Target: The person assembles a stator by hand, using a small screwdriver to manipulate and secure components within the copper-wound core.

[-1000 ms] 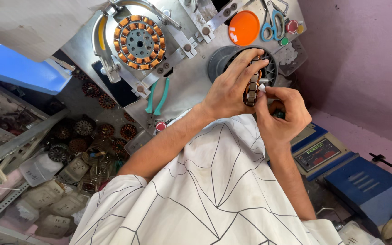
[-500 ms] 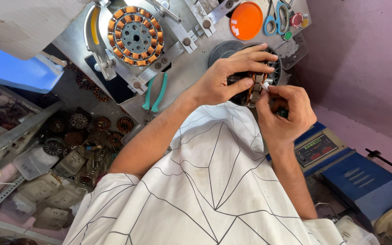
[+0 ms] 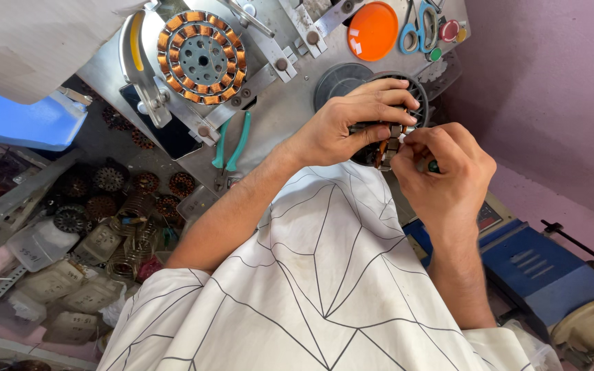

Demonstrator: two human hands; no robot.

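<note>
A worker bends over a metal bench (image 3: 276,110) with a small motor stator (image 3: 386,141) gripped in both hands, right of centre in the frame. The left hand (image 3: 348,124) is curled closed around the stator from above, fingers spread over its top edge. The right hand (image 3: 441,168) is closed too, its fingertips (image 3: 407,141) pinched at the stator's near side; a slim dark-green piece, perhaps a tool handle, shows between its fingers, though what it is cannot be told. Copper shows on only a few of the stator's poles, so the work on this piece appears unfinished; how much is left cannot be judged, since the hands cover most of it.

At upper left of centre, a fully wound stator (image 3: 201,58) with a ring of copper coils sits clamped on a winding fixture (image 3: 269,51). Teal-handled pliers (image 3: 232,144) lie on the bench below it. An orange disc (image 3: 372,31) and blue-handled scissors (image 3: 417,27) rest along the top edge. At lower left, a heap of stators and coils (image 3: 104,206) fills a lower shelf. A blue machine (image 3: 544,275) stands at lower right.
</note>
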